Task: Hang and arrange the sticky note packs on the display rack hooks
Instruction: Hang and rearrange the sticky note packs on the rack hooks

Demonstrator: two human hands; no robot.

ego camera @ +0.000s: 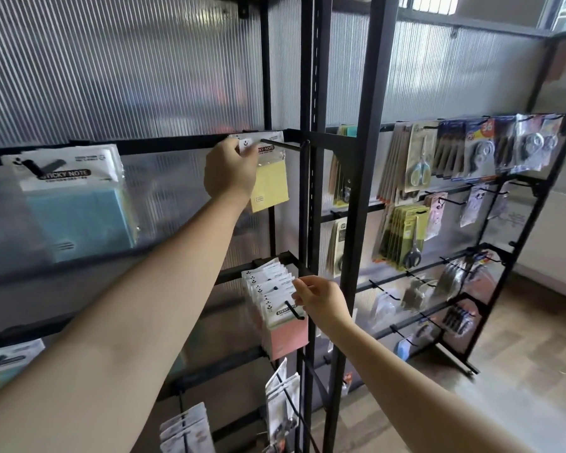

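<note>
The left forearm (138, 322) fills the near foreground, reaching up to the top rail. There the left hand (231, 171) pinches the header of a yellow sticky note pack (270, 184) threaded on a black hook (283, 145). Lower down, the right hand (321, 299) has its fingertips on a row of pink sticky note packs (285, 335) hanging on a second hook (293, 310). Blue packs (79, 217) hang at the left; scissors (420, 168) hang on the rack beyond.

A small stationery shop is shown. Black metal display racks (356, 204) are fitted with rows of hooks (283, 145), on which carded goods are hung for sale: sticky note packs (276, 299), packaged scissors (420, 165) and tape dispensers (479, 155). The racks are backed by ribbed translucent panels (111, 67).
</note>
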